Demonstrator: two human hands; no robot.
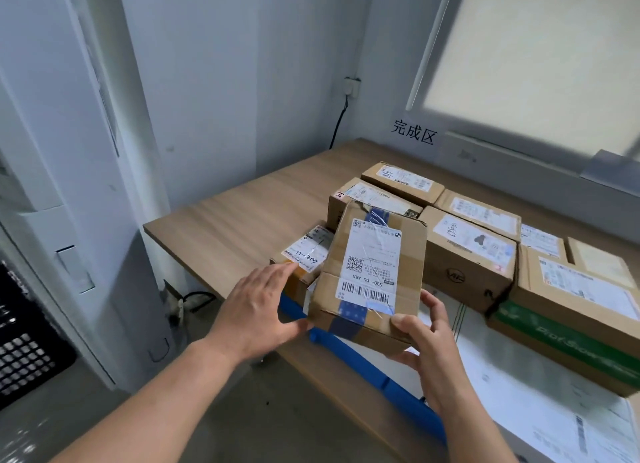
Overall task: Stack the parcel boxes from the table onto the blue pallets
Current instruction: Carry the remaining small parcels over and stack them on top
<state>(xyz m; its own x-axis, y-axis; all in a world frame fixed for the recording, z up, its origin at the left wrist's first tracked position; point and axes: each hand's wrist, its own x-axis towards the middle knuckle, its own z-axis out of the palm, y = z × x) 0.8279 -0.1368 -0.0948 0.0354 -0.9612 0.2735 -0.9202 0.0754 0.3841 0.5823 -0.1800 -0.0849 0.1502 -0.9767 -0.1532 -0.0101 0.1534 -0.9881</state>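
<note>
wood-grain table (242, 199), white walls (207, 64), box (374, 272) held

The table (242, 199) lies bare at left and back; boxes (467, 254) crowd its right, a box (370, 272) hangs over the near edge, a wall (225, 81) closes behind.

Soft even indoor light; blurred, wide-angle-warped edges, bright window (533, 46) glare.

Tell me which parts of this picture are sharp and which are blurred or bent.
Head view: the label on the held box is sharp, its barcode clear. Head view, right and lower edge: the green-printed box and the papers smear. Head view, top right: the window is washed out, its frame bowed by the wide lens.
</note>
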